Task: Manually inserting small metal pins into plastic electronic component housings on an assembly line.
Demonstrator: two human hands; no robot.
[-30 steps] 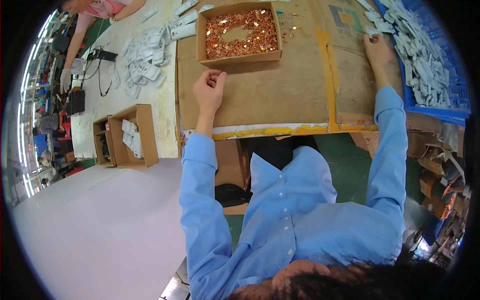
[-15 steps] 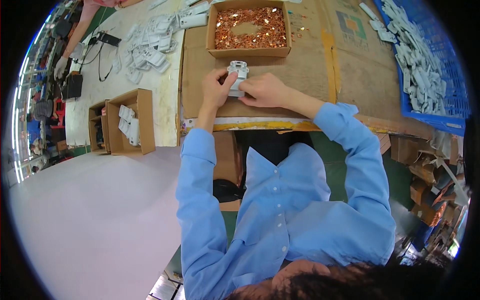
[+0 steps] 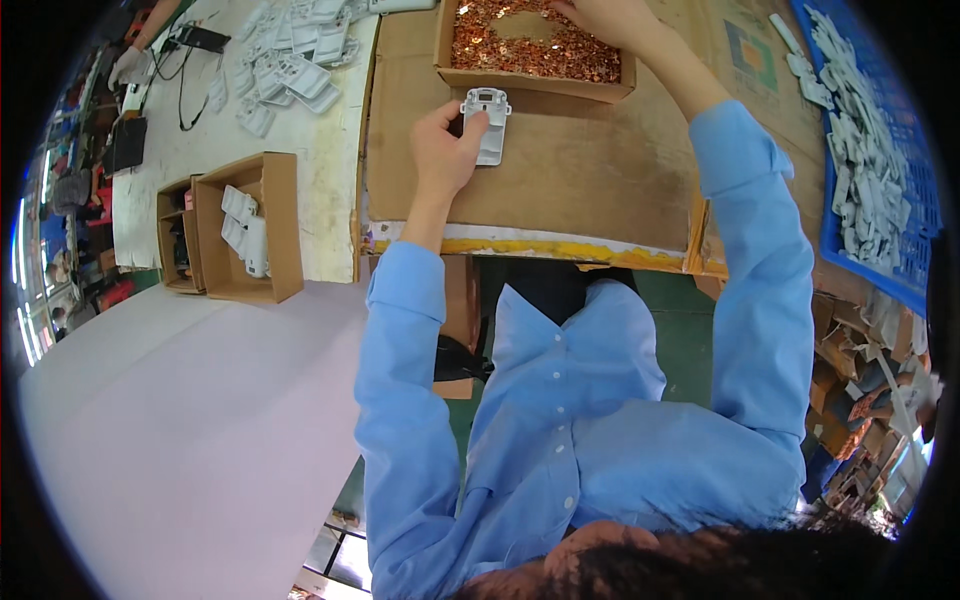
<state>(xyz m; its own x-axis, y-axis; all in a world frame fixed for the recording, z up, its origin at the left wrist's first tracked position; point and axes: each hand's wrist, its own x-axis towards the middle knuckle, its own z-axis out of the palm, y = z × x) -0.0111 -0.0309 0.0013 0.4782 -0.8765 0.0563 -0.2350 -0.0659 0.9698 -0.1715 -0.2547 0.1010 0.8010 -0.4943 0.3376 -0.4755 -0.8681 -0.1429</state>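
My left hand [image 3: 447, 150] is closed round the left side of a white plastic housing [image 3: 489, 150], its thumb lying on the upper face. The housing rests on the cardboard-covered table, a small dark window near its far end. My right hand [image 3: 612, 18] reaches over the far right part of a shallow cardboard box [image 3: 540, 82] filled with small shiny copper-coloured metal pieces [image 3: 500, 58]. The upper edge of the picture cuts off most of its fingers, so I cannot tell whether they grip a piece.
White housings [image 3: 290, 65] are heaped at the far left. Nearer stands a cardboard box [image 3: 285, 225] with a few white parts inside. On the right, a blue plastic basket [image 3: 912, 190] holds many white parts. At the upper left is another person's gloved hand [image 3: 128, 68].
My right hand has left the housing and moved far and right to the box of copper-coloured pieces. My left hand still holds the housing. The whole view has shifted slightly.
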